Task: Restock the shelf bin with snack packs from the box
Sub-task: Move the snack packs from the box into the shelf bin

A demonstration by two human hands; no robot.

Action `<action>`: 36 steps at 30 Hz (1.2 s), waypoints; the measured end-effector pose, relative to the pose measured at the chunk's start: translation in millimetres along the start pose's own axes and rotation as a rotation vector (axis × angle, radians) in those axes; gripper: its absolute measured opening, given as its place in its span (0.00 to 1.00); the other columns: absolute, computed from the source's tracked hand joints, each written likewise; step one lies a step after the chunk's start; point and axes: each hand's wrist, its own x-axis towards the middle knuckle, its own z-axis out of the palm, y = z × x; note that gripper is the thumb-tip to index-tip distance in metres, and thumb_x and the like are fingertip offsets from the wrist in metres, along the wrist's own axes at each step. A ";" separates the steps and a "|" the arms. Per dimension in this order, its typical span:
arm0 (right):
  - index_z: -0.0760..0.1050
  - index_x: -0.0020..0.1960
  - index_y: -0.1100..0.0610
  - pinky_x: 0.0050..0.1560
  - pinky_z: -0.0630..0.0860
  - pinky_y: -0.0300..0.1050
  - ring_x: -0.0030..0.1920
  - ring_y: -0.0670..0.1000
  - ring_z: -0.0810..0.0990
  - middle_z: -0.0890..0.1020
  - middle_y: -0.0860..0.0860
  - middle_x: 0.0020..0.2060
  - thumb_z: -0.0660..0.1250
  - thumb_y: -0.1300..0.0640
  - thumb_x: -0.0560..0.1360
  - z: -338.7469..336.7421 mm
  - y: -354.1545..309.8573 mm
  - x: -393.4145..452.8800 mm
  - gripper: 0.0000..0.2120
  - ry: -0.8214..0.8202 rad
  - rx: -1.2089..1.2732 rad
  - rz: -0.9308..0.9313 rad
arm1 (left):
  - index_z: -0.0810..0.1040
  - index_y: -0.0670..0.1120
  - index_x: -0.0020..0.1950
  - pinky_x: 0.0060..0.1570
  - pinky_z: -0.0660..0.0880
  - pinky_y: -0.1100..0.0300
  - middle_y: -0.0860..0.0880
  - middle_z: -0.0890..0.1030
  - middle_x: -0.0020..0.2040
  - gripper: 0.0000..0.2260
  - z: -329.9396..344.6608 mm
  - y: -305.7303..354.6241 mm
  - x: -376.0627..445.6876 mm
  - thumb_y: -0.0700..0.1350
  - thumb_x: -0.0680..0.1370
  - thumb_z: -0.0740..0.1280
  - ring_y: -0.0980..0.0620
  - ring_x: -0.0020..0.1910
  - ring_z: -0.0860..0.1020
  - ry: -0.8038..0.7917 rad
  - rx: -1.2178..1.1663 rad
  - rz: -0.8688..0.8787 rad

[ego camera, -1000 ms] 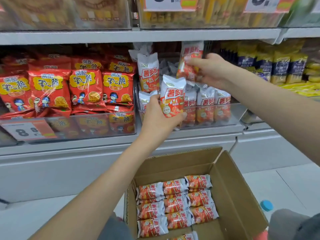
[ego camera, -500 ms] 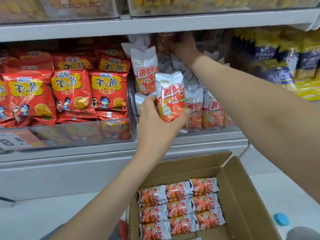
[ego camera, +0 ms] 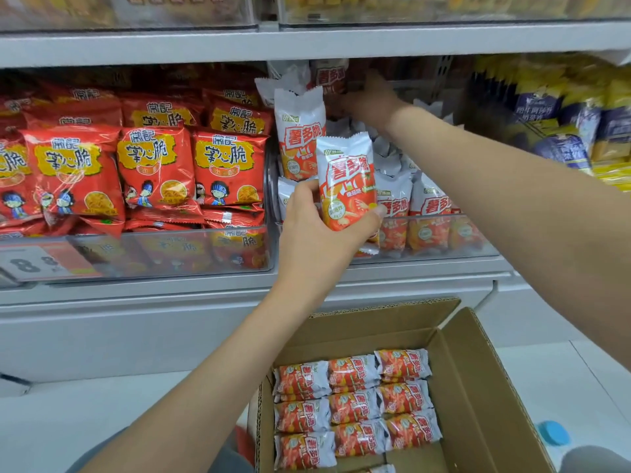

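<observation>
Shelf (ego camera: 307,42) first: my right hand (ego camera: 370,97) is deep at the back of the clear bin (ego camera: 444,233), beside a pack (ego camera: 329,80) there; whether its fingers grip it I cannot tell. The box (ego camera: 478,387) below holds more rows. My left hand (ego camera: 317,233) grips a snack pack (ego camera: 346,180) upright before the bin's front. Placing is in hand, I judge; next this pack needs a free slot.

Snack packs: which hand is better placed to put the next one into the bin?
Probably the left hand: it already holds a snack pack upright just before the clear bin. The right hand is busy, reaching deep at the bin's back.
</observation>
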 end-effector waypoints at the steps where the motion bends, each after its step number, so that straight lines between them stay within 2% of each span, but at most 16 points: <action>1: 0.69 0.67 0.61 0.60 0.76 0.47 0.59 0.51 0.78 0.79 0.54 0.60 0.74 0.48 0.66 -4.4 -4.2 -11.5 0.34 0.065 0.002 0.023 | 0.67 0.52 0.63 0.48 0.79 0.54 0.56 0.77 0.54 0.32 -0.5 -0.2 -0.1 0.60 0.64 0.74 0.59 0.48 0.79 -0.004 -0.006 0.002; 3: 0.71 0.65 0.59 0.51 0.77 0.43 0.53 0.50 0.79 0.80 0.52 0.55 0.68 0.50 0.74 -13.8 -10.3 -48.9 0.23 0.189 0.077 0.031 | 0.67 0.51 0.64 0.48 0.79 0.56 0.54 0.76 0.56 0.32 -0.6 -0.8 -0.7 0.57 0.66 0.76 0.59 0.49 0.78 -0.004 -0.009 0.014; 4: 0.72 0.63 0.58 0.45 0.76 0.40 0.49 0.48 0.80 0.81 0.50 0.51 0.65 0.49 0.77 -18.2 -13.4 -76.1 0.19 0.168 0.217 0.041 | 0.67 0.51 0.64 0.48 0.79 0.58 0.53 0.76 0.57 0.32 -0.3 -0.6 -1.3 0.57 0.66 0.76 0.59 0.50 0.78 0.003 -0.008 0.027; 5: 0.73 0.61 0.57 0.42 0.76 0.38 0.47 0.46 0.81 0.81 0.49 0.49 0.63 0.47 0.78 -23.9 -15.7 -107.3 0.17 0.084 0.334 0.061 | 0.67 0.51 0.64 0.49 0.78 0.58 0.53 0.75 0.57 0.33 0.4 -0.2 -1.7 0.58 0.65 0.76 0.59 0.51 0.77 0.011 -0.007 0.043; 7: 0.73 0.60 0.54 0.47 0.79 0.40 0.49 0.47 0.82 0.82 0.49 0.51 0.61 0.42 0.78 -32.9 -17.9 -160.3 0.18 -0.167 0.431 0.096 | 0.67 0.53 0.63 0.51 0.79 0.54 0.53 0.74 0.58 0.34 3.0 1.2 -3.2 0.60 0.62 0.76 0.56 0.54 0.77 0.031 -0.003 0.073; 10: 0.74 0.60 0.55 0.44 0.80 0.40 0.45 0.47 0.84 0.85 0.50 0.47 0.69 0.52 0.75 -38.6 -19.5 -202.9 0.15 -0.345 0.394 0.100 | 0.67 0.53 0.64 0.50 0.79 0.51 0.53 0.74 0.58 0.34 7.7 4.5 -4.8 0.58 0.62 0.76 0.53 0.54 0.77 0.049 0.001 0.111; 13: 0.73 0.60 0.58 0.42 0.82 0.41 0.44 0.50 0.85 0.85 0.54 0.47 0.74 0.60 0.69 -43.1 -21.1 -203.2 0.21 -0.281 0.370 0.140 | 0.67 0.51 0.66 0.55 0.77 0.53 0.54 0.73 0.61 0.33 10.6 9.3 -7.2 0.55 0.65 0.76 0.55 0.58 0.75 0.046 0.014 0.147; 15: 0.76 0.55 0.59 0.44 0.81 0.45 0.45 0.52 0.84 0.85 0.54 0.47 0.74 0.59 0.70 -47.9 -21.0 -187.5 0.15 -0.216 0.389 0.150 | 0.66 0.51 0.69 0.58 0.75 0.53 0.54 0.71 0.63 0.34 10.1 10.0 -7.1 0.56 0.67 0.76 0.56 0.60 0.73 0.041 0.011 0.142; 17: 0.75 0.54 0.58 0.49 0.82 0.50 0.46 0.51 0.84 0.84 0.53 0.47 0.75 0.59 0.69 -51.5 -22.1 -163.6 0.16 -0.095 0.424 0.147 | 0.66 0.51 0.68 0.55 0.77 0.49 0.53 0.71 0.62 0.32 8.3 8.5 -5.8 0.55 0.68 0.75 0.54 0.58 0.75 0.033 -0.010 0.119; 19: 0.73 0.58 0.61 0.51 0.81 0.53 0.48 0.52 0.84 0.83 0.54 0.48 0.78 0.58 0.67 -48.6 -19.3 -132.5 0.23 0.002 0.398 0.107 | 0.69 0.51 0.62 0.49 0.79 0.47 0.52 0.73 0.57 0.25 6.5 5.9 -3.7 0.51 0.69 0.75 0.53 0.53 0.78 0.039 0.006 0.112; 22: 0.73 0.63 0.60 0.56 0.79 0.48 0.53 0.51 0.83 0.83 0.53 0.54 0.80 0.53 0.63 -34.0 -15.9 -90.7 0.33 0.105 0.310 0.025 | 0.70 0.50 0.57 0.44 0.80 0.51 0.50 0.74 0.53 0.19 5.1 1.4 -0.8 0.44 0.71 0.74 0.58 0.46 0.79 0.030 0.023 0.101; 24: 0.73 0.64 0.60 0.58 0.76 0.39 0.57 0.48 0.80 0.81 0.52 0.59 0.78 0.51 0.66 -23.1 -17.0 -67.9 0.31 0.160 0.179 -0.030 | 0.70 0.48 0.56 0.44 0.78 0.64 0.50 0.75 0.53 0.18 3.8 0.1 0.7 0.43 0.71 0.74 0.59 0.45 0.79 0.021 0.029 0.110; 26: 0.73 0.64 0.59 0.57 0.73 0.34 0.59 0.47 0.78 0.80 0.51 0.61 0.77 0.50 0.67 -14.1 -18.3 -49.9 0.29 0.179 0.072 -0.086 | 0.70 0.48 0.55 0.42 0.74 0.69 0.50 0.75 0.52 0.17 3.3 -1.0 2.2 0.42 0.71 0.73 0.58 0.45 0.79 0.013 0.023 0.109; 30: 0.74 0.65 0.59 0.57 0.73 0.36 0.58 0.46 0.78 0.80 0.50 0.60 0.76 0.48 0.68 0.7 -12.8 -31.6 0.29 0.169 -0.022 -0.142 | 0.70 0.48 0.55 0.42 0.72 0.71 0.51 0.75 0.51 0.17 5.7 -3.1 2.4 0.42 0.71 0.73 0.58 0.46 0.78 0.005 0.040 0.111; 33: 0.72 0.66 0.59 0.61 0.73 0.41 0.61 0.49 0.77 0.79 0.51 0.62 0.75 0.47 0.68 6.6 -12.3 -28.6 0.31 0.243 0.008 -0.155 | 0.70 0.49 0.55 0.44 0.73 0.69 0.51 0.75 0.51 0.17 8.6 -2.4 2.0 0.42 0.71 0.73 0.57 0.47 0.76 0.000 0.046 0.114; 36: 0.70 0.66 0.59 0.60 0.72 0.37 0.62 0.50 0.76 0.78 0.52 0.63 0.74 0.49 0.70 11.5 -9.2 -31.0 0.29 0.214 -0.041 -0.141 | 0.69 0.50 0.54 0.46 0.73 0.65 0.51 0.75 0.53 0.18 10.3 -3.1 1.3 0.42 0.71 0.73 0.57 0.48 0.75 -0.003 0.071 0.127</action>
